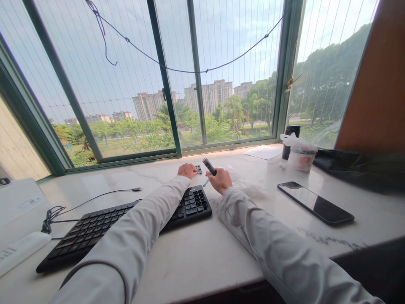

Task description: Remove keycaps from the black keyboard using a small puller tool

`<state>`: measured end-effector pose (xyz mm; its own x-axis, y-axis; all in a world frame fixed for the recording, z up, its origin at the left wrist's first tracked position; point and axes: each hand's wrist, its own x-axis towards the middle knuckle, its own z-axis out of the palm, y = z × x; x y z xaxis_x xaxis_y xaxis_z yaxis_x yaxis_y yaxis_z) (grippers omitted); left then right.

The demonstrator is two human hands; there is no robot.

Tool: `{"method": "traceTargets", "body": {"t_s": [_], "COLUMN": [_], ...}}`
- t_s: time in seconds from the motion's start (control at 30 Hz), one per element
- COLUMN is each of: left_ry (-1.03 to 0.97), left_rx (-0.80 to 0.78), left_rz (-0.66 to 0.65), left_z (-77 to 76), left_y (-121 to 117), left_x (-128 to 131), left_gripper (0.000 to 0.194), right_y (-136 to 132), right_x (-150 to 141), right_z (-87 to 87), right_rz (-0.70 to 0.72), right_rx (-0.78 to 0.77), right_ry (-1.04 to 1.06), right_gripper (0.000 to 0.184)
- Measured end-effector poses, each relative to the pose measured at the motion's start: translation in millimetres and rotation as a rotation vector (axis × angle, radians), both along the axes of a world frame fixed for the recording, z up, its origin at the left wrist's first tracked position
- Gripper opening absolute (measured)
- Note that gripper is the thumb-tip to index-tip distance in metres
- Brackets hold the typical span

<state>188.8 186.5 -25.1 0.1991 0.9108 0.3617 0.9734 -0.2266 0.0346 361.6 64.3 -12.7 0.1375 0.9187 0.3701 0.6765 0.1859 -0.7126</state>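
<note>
My right hand (220,180) is closed around a short black tool (209,166) whose paler end looks ribbed or bristled and points up to the left. A thin blue strip (206,183) shows just below that hand. My left hand (187,170) is curled on the table, touching a small group of dark keycap-like pieces (198,169). What its fingertips grip is hidden. Beneath my left forearm lies a black keyboard (193,202), its middle covered by the sleeve and its number pad in sight.
A black phone (316,203) lies at right. Behind it stand a bagged tub (302,156) and a dark bottle (291,131). Crumpled clear plastic (249,185) is beside my right wrist. At left are a cable (95,196) and a white box (22,200). Windows border the table's (196,257) far side.
</note>
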Motion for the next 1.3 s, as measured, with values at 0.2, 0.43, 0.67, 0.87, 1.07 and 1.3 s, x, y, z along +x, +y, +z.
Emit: {"method": "traceTargets", "body": {"t_s": [0.2,0.43,0.67,0.87,1.07,1.3], "left_ry": [0.017,0.069,-0.050,-0.166,-0.174,0.033], "left_rx": [-0.009,0.013,0.089,0.127,0.005,-0.171], "left_rz": [0.015,0.000,-0.062,-0.186,-0.209,-0.275], "left_z": [1.8,14.3,50.6,60.1,40.5,10.7], "left_y": [-3,-15,-49,-123,-194,-208], "left_x": [3,1,-9,-18,-21,-31], "left_gripper": [0.025,0.021,0.021,0.024,0.068,0.120], "right_y": [2,4,2,2,-2,-34], "right_x": [1,1,1,1,-13,-35], "right_z": [-1.0,-2.7,4.0,5.4,1.4,7.9], "right_rz": [-0.003,-0.007,0.034,0.056,0.311,0.440], "right_rx": [0.007,0.019,0.105,0.092,-0.012,-0.320], "right_ry": [-0.002,0.034,0.162,0.414,0.848,1.085], "right_gripper": [0.026,0.026,0.043,0.047,0.041,0.025]}}
